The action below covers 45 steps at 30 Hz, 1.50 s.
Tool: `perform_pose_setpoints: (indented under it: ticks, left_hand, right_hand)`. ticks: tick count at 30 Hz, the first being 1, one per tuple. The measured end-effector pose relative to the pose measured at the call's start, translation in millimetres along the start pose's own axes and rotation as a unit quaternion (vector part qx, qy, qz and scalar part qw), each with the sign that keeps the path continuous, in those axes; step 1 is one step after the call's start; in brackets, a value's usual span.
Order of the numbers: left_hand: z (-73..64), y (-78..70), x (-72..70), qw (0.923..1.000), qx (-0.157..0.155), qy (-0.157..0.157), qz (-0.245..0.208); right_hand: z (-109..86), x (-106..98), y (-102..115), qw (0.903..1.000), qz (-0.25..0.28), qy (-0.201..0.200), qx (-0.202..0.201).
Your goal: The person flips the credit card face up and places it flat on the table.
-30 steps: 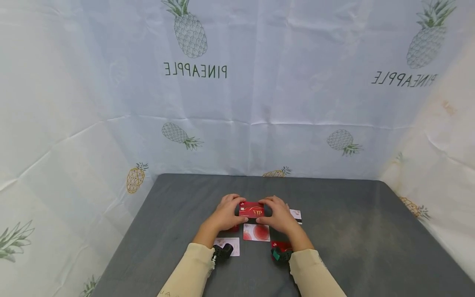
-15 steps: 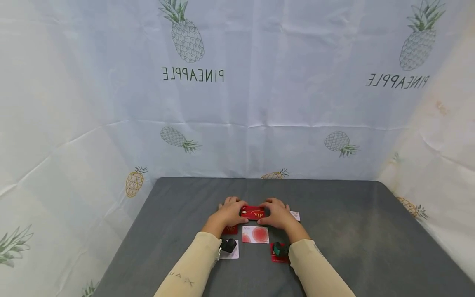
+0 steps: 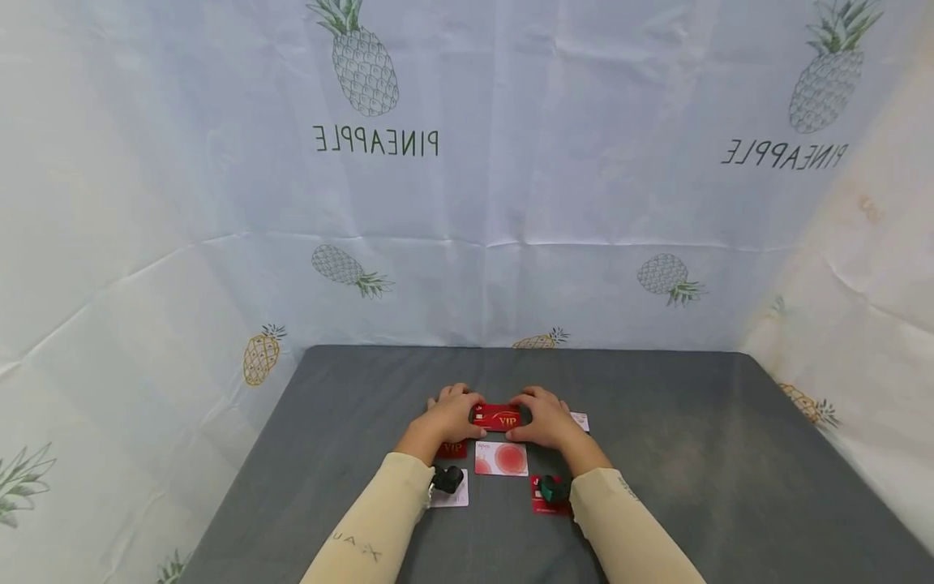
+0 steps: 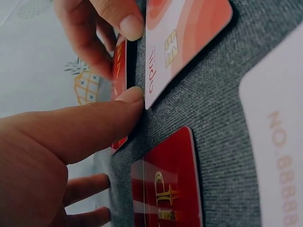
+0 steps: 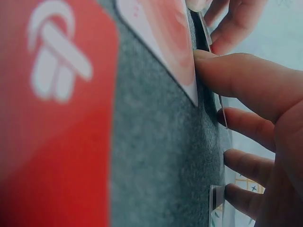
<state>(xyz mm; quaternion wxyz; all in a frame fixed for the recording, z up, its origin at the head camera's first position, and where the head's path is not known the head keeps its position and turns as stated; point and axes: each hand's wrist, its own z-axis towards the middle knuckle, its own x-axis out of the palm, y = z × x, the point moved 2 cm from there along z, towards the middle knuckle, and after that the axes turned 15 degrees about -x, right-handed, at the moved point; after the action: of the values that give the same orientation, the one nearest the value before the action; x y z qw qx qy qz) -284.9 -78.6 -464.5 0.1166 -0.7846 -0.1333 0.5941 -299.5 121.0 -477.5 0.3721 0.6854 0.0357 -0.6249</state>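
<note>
Both hands hold a red VIP card (image 3: 498, 418) low over the grey cloth, one at each end. My left hand (image 3: 448, 418) has its thumb at the near edge and its index finger at the far edge. The right hand (image 3: 549, 419) pinches the other end the same way. Just below lies a white card with pink-red circles (image 3: 501, 459); in the left wrist view this chip card (image 4: 177, 42) is close to the left thumb. A second red VIP card (image 4: 165, 184) lies beside the left hand. Beyond the right hand's fingers, a white card (image 3: 580, 420) is partly covered.
A pale card (image 3: 454, 495) lies under the left wrist camera (image 3: 448, 478). Another red card (image 3: 547, 505) sits under the right wrist camera (image 3: 552, 489). The dark grey table (image 3: 657, 487) meets a pineapple-print curtain (image 3: 481, 195) at the back.
The held red card has come down from a raised, tilted position and lies flatter. Both hands lowered slightly with it and still hold its ends; the view shifted a little.
</note>
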Motion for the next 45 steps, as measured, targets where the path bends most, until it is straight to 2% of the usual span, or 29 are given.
perform_pose_setpoints:
  ticks: [5, 12, 18, 24, 27, 30, 35, 41, 45]
  left_hand:
    - [-1.1, -0.4, -2.5, 1.0000, -0.001, -0.002, -0.006]
    - [0.4, 1.3, -1.3, 0.9999, -0.004, -0.001, -0.013]
    - [0.9, 2.4, 1.0, 0.9998, -0.002, -0.006, -0.021]
    - [-3.5, -0.6, 2.1, 0.9994, -0.008, -0.016, -0.030]
    - [-10.9, -7.2, 2.1, 0.9988, 0.000, -0.024, -0.042]
    - [-20.9, -20.1, 2.9, 0.9976, 0.027, -0.030, -0.057]
    - [-34.8, -42.0, 14.9, 0.9949, 0.067, -0.037, -0.066]
    - [-41.9, -59.0, 38.9, 0.9935, 0.079, -0.044, -0.070]
    - [-47.2, -62.8, 47.7, 0.9931, 0.078, -0.051, -0.071]
  right_hand:
    - [-1.2, -3, -2, 0.9999, 0.006, 0.005, -0.011]
    - [-9.5, -9, -18, 0.9992, 0.038, 0.002, -0.014]
    - [-35.6, -23, -42, 0.9990, 0.034, -0.028, -0.010]
    - [-65.1, -33, -67, 0.9989, 0.024, -0.040, -0.003]
    - [-73.3, -36, -74, 0.9985, 0.035, -0.042, 0.000]
    - [-76.2, -38, -75, 0.9979, 0.044, -0.048, -0.005]
    - [-76.1, -37, -72, 0.9977, 0.038, -0.057, -0.002]
    - [-82.8, -32, -67, 0.9966, 0.035, -0.071, 0.023]
    - [-85.3, -30, -61, 0.9959, 0.006, -0.089, 0.017]
